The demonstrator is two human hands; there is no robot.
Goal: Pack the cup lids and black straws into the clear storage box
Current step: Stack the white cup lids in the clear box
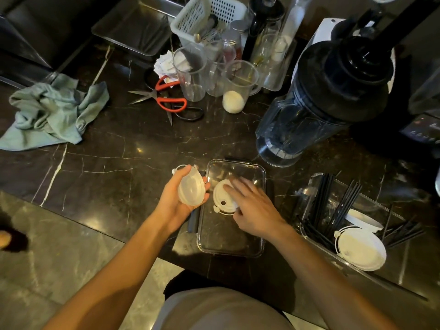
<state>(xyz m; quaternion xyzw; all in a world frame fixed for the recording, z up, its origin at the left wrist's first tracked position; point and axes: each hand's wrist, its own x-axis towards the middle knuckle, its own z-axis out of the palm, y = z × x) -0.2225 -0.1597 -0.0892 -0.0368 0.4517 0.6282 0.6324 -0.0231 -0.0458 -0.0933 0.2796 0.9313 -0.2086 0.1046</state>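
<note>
The clear storage box (259, 172) stands on the dark marble counter in front of me. A white cup lid (220, 198) lies inside its far half, and my right hand (252, 208) rests on that lid with fingers spread. My left hand (177, 198), just left of the box, grips a small stack of translucent cup lids (191, 188). To the right, a second clear container (316, 184) holds several black straws (321, 198) and more white lids (360, 248).
A blender jug (309, 120) lies tilted behind the box. Red-handled scissors (166, 96), clear measuring cups (190, 75), a white basket (202, 17) and a green cloth (54, 110) crowd the back. The counter edge runs diagonally below my left arm.
</note>
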